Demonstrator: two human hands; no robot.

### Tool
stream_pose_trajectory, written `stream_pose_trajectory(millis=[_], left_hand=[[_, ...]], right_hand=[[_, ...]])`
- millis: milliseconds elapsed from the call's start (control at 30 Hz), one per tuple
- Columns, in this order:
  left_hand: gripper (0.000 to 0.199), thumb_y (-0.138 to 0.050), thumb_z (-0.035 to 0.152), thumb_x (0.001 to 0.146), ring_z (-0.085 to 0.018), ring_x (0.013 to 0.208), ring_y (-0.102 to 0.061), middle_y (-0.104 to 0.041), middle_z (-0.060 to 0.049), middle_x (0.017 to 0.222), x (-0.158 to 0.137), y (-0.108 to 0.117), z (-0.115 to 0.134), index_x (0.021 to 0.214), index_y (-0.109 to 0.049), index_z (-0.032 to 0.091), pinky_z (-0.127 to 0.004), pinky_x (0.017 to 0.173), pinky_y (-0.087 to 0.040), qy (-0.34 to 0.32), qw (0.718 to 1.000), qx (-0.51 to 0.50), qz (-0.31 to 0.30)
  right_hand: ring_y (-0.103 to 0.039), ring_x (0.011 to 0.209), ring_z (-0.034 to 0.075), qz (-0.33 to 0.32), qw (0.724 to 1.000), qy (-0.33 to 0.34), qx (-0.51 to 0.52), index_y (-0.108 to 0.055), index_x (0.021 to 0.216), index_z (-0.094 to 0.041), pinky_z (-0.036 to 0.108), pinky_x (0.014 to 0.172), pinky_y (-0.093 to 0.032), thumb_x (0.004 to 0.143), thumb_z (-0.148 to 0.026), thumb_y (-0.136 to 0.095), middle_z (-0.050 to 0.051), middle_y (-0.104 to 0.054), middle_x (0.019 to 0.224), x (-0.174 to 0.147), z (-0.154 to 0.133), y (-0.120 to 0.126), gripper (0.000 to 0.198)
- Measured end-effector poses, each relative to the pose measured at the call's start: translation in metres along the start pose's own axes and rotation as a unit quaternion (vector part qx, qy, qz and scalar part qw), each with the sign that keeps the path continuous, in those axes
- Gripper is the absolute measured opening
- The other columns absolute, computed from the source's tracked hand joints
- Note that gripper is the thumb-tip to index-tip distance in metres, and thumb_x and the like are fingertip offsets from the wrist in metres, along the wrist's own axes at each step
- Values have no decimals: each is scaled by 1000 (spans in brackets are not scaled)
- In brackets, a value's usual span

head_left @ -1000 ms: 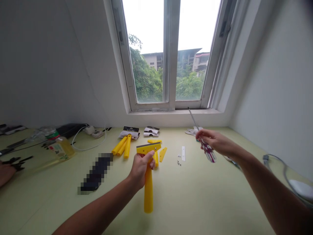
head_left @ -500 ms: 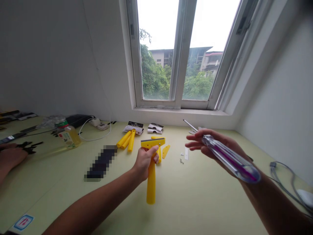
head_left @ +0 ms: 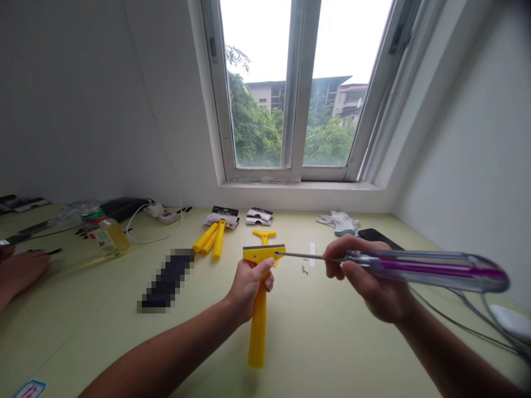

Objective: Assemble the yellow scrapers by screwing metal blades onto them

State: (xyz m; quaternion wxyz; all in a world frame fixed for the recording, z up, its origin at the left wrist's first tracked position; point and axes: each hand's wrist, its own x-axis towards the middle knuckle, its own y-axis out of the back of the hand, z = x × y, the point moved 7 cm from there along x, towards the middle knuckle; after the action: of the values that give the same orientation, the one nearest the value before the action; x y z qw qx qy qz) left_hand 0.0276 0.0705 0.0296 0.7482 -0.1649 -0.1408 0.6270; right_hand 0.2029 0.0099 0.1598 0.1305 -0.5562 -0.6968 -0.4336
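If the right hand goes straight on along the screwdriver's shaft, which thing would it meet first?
The screwdriver in the right hand would lead, probably meeting the head of the yellow scraper held in the left hand. The tip appears at the head's right end, but depth leaves contact uncertain.

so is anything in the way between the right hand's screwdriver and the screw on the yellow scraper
Nothing visible. The right hand holds the screwdriver, its shaft running unobstructed to about the screw on the yellow scraper. The left hand grips the scraper just below, clear of the shaft.
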Motion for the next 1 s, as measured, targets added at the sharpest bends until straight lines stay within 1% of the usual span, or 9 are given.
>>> stream_pose_trajectory(millis=[67, 167, 300, 400, 533, 733, 900, 1000], left_hand=[[21, -66, 31, 76, -5, 43, -37, -41, 6, 56, 0, 0, -1, 81, -55, 13, -22, 45, -33, 2, 1000, 8, 2], [20, -65, 29, 77, -5, 43, -36, -40, 7, 55, 0, 0, 0, 80, -55, 13, -21, 45, -32, -1, 1000, 13, 9], [20, -65, 29, 78, -5, 43, -36, -40, 7, 54, 0, 0, 0, 81, -55, 13, -21, 45, -32, -2, 1000, 16, 9], [19, -64, 30, 79, -5, 43, -36, -41, 6, 55, 1, 0, -2, 82, -55, 13, -22, 45, -32, -1, 1000, 22, 7], [18, -63, 29, 79, -6, 42, -35, -38, 7, 51, 2, 1, -3, 81, -54, 13, -22, 45, -32, 2, 1000, 29, 8], [20, -66, 29, 77, -5, 43, -36, -41, 6, 57, 1, 0, -1, 81, -52, 14, -21, 44, -31, 0, 1000, 16, 7], [21, -66, 29, 77, -5, 43, -36, -40, 7, 57, 0, 1, -2, 82, -52, 14, -21, 44, -31, 2, 1000, 22, 7], [21, -65, 29, 77, -5, 43, -38, -42, 6, 59, 0, 1, -2, 83, -52, 14, -21, 44, -32, 5, 1000, 25, 11]], right_hand=[[-55, 53, 14, 0, 999, -8, -36, -59, 85, -21, 28, 51, -45, 84, -25, -52, 0, -61, 62, 0, 1, -1, 8], [-53, 50, 13, 7, 999, -10, -36, -59, 81, -21, 28, 49, -43, 82, -23, -52, -1, -60, 59, -1, 4, 2, 7], [-51, 49, 13, -2, 1000, -14, -8, -59, 80, -20, 27, 47, -42, 82, -23, -50, 0, -60, 57, -2, 6, 2, 10], [-50, 48, 12, -15, 1000, -13, -14, -58, 79, -20, 27, 48, -42, 81, -23, -50, 0, -60, 56, -1, 4, 0, 9], [-51, 49, 13, -22, 1000, -8, -18, -57, 79, -19, 27, 48, -42, 81, -25, -51, 0, -60, 57, 1, 3, -3, 9], [-51, 49, 13, -29, 999, 2, -15, -56, 81, -20, 27, 49, -41, 82, -25, -50, -1, -59, 57, -1, 3, -4, 9], [-50, 50, 13, -36, 999, 5, -33, -55, 81, -20, 27, 50, -39, 82, -25, -50, 0, -59, 59, 1, 1, -5, 7], [-50, 51, 13, -49, 998, 7, -37, -56, 82, -20, 27, 51, -39, 82, -26, -51, 0, -59, 60, 1, -2, -5, 8]])
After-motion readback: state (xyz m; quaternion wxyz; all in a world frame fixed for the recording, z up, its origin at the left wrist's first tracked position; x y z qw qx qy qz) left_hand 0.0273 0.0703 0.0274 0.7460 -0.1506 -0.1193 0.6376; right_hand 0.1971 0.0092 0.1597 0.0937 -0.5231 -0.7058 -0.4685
